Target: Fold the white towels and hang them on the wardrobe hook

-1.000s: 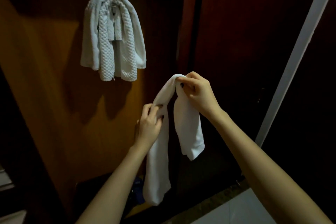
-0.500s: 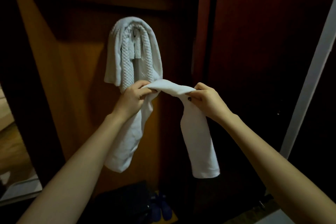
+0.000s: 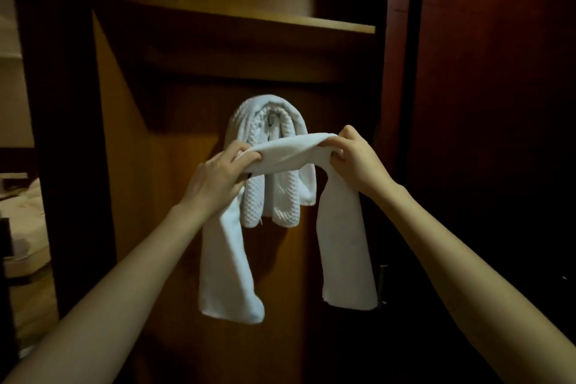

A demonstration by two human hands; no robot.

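Note:
A smooth white towel, folded into a long strip, is stretched between both hands, its two ends hanging down on either side. My left hand grips its left part and my right hand grips its right part. Right behind it, several white towels, some waffle-textured, hang draped over the wardrobe hook; the hook itself is hidden under them. The held strip crosses in front of their middle.
The hanging towels are on the wooden back panel of an open wardrobe, under a shelf. A dark red door stands at the right. A bed shows at the far left.
Both hands have raised the strip and pulled it out level between them. It has come up in front of the hanging towels, which sit lower and more central in view.

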